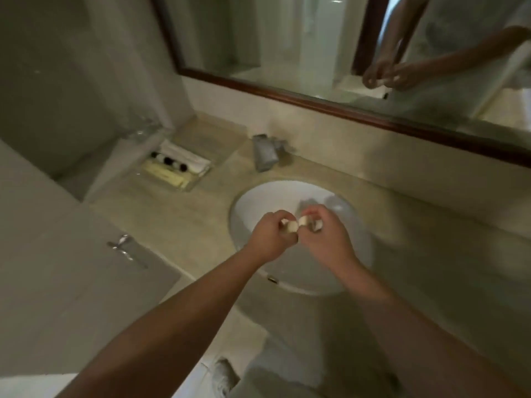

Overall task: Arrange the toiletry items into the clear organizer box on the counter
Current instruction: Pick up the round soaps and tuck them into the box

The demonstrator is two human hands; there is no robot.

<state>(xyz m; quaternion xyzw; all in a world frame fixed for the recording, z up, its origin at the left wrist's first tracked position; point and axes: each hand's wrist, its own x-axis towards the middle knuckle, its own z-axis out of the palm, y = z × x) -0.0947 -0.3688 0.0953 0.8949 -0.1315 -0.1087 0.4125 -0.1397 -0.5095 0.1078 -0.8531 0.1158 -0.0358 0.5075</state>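
Clear organizer box [186, 187] holds black-capped bottles [168, 161], cream packets [163, 171].

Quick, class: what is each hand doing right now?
Left hand: fingers curled round a small pale item, too blurred to identify.
Right hand: fingers pinch another small pale item.

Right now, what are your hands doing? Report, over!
Left hand and right hand each pinch small white items over the sink. Organizer box back left, part filled. Faucet beside the route, not blocking.
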